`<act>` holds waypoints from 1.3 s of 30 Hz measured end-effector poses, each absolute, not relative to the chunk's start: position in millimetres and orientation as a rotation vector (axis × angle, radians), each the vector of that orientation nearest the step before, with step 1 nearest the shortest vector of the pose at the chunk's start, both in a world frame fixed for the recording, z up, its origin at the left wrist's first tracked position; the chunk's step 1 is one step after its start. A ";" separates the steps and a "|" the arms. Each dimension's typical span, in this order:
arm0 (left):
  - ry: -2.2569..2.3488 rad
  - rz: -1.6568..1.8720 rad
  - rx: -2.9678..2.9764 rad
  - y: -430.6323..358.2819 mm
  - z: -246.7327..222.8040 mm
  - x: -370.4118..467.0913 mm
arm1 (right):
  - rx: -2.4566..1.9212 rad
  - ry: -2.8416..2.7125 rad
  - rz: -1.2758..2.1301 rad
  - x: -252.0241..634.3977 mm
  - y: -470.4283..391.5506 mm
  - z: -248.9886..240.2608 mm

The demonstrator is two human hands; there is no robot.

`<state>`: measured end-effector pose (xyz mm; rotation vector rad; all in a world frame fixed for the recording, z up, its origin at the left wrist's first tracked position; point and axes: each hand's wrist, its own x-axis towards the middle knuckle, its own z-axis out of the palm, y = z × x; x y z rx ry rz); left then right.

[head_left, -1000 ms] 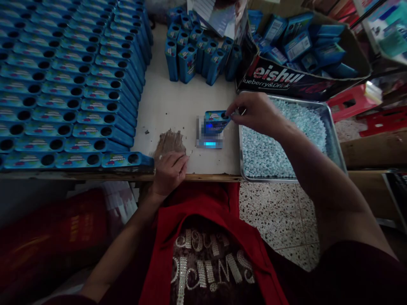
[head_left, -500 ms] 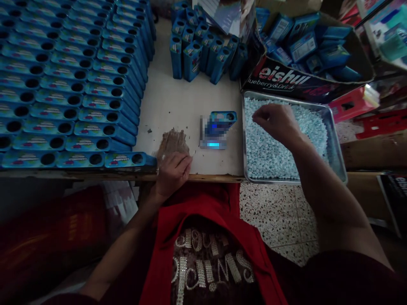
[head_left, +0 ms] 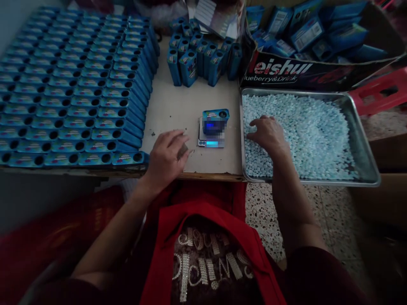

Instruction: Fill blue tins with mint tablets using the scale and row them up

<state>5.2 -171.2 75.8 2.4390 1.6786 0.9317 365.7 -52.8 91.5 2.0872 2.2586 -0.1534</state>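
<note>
My left hand (head_left: 168,156) is above the table's front edge, to the left of a small digital scale (head_left: 200,143). Its fingers are bent but apart, with nothing visible in them. A blue candy tin (head_left: 211,114) with a round dark opening stands on the scale; part of both is pixelated. My right hand (head_left: 269,133) is low over the left half of a metal tray (head_left: 370,161) of small pale-blue candies (head_left: 318,135). Thumb and forefinger are parted there, and I see nothing between them.
Rows of blue tins (head_left: 85,101) fill the table's left side. Several more tins (head_left: 189,67) stand at the back middle. Behind the tray, a dark cardboard box (head_left: 314,76) holds jumbled blue tins. Something red (head_left: 381,91) is to its right.
My left hand has lifted and its fingers have spread. My right hand has gone from a closed pinch to parted fingers, lower over the candies. The view has shifted somewhat.
</note>
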 end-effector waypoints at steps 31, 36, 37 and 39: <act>1.083 0.129 2.429 -118.1 127.0 -136.4 | 2.380 2.373 -0.091 382.4 -30.5 74.5; 1.210 0.166 2.659 -155.9 114.4 -123.7 | 2.306 2.526 -0.044 341.4 -24.8 104.2; 1.279 0.179 2.706 -162.9 108.7 -120.6 | 2.264 2.557 -0.047 327.0 -19.4 111.6; 1.377 0.186 2.798 -172.6 96.3 -115.4 | 2.168 2.635 -0.053 293.3 -1.9 125.8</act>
